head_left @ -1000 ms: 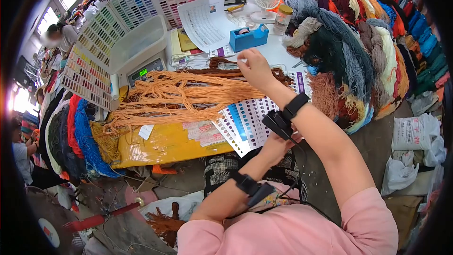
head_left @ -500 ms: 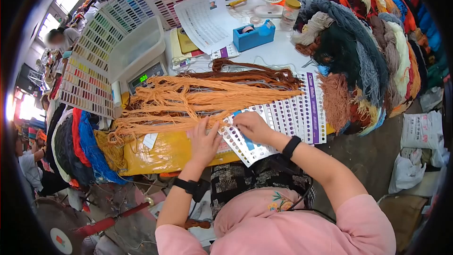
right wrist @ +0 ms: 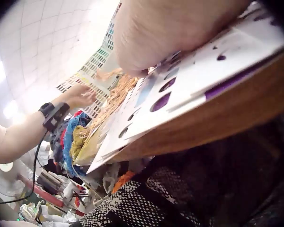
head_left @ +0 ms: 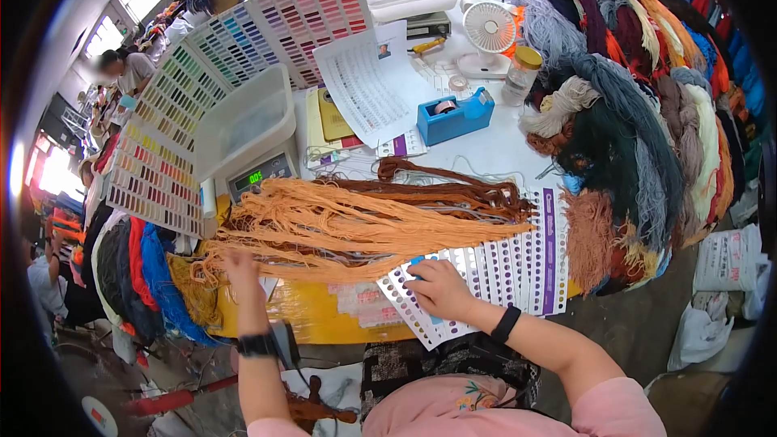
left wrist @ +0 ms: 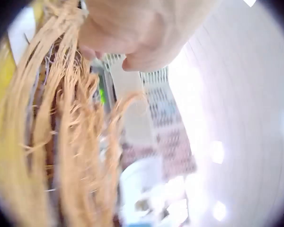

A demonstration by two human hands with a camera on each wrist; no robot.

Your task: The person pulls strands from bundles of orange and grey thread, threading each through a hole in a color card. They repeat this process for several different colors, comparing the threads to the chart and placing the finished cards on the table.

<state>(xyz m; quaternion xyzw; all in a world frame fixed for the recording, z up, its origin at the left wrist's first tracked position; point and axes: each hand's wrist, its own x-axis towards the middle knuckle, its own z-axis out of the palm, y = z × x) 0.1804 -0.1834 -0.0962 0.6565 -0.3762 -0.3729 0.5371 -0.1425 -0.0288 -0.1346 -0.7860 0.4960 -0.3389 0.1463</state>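
A wide bundle of orange yarn lies across the table, loose strands at its left end. There my left hand is blurred in the head view. In the right wrist view this left hand has loosely bent fingers, close by the yarn. My right hand rests on a fan of white cards with punched holes, its fingertips beside the bundle's front edge. Part of a blue strip shows by those fingers; the palm's underside is hidden. Dark brown yarn lies behind the orange.
Behind the yarn stand a scale with a green display, a plastic tub, a colour chart and a blue tape dispenser. A small fan and a jar are farther back. Heaped yarn skeins crowd the right.
My right hand came down from over the back of the yarn onto the cards and stays there. My left hand moved from the bundle's front edge to its left end.
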